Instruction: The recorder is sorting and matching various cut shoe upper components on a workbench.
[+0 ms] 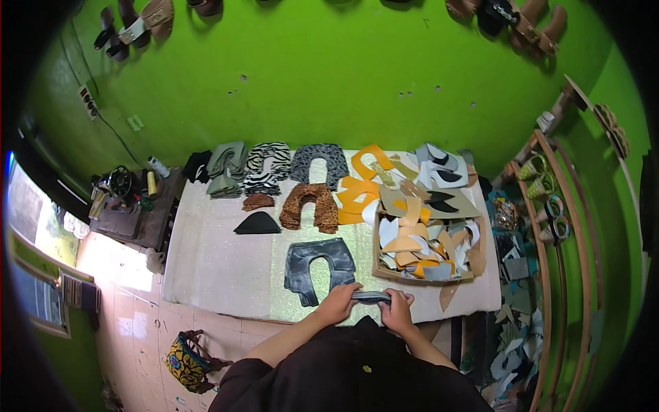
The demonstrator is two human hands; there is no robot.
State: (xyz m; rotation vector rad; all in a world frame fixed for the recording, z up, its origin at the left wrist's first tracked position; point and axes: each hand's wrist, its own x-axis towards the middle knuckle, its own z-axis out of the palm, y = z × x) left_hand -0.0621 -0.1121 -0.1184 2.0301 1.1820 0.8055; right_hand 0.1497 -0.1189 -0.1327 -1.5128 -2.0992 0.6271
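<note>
Between my two hands, just above the table's front edge, is a small stack of dark grey cut pieces [371, 297] with pale edges. My left hand [337, 304] grips its left end and my right hand [397, 310] its right end, fingers closed round it. Just beyond my left hand lies a pile of black, shiny horseshoe-shaped leather pieces [302, 263]. Behind that pile sit leopard-print horseshoe pieces [294, 207]. To the right, close to my right hand, a cardboard box [425, 279] holds many loose scraps in orange, tan, white and grey.
Along the back of the white-covered table [213, 268] lie zebra-print pieces [264, 187], grey patterned pieces [336, 165], green folded pieces [226, 165] and orange pieces [353, 213]. A sewing machine [120, 182] stands at left. A wooden rack [549, 275] with sandals is at right. A patterned bag [184, 362] lies on the floor.
</note>
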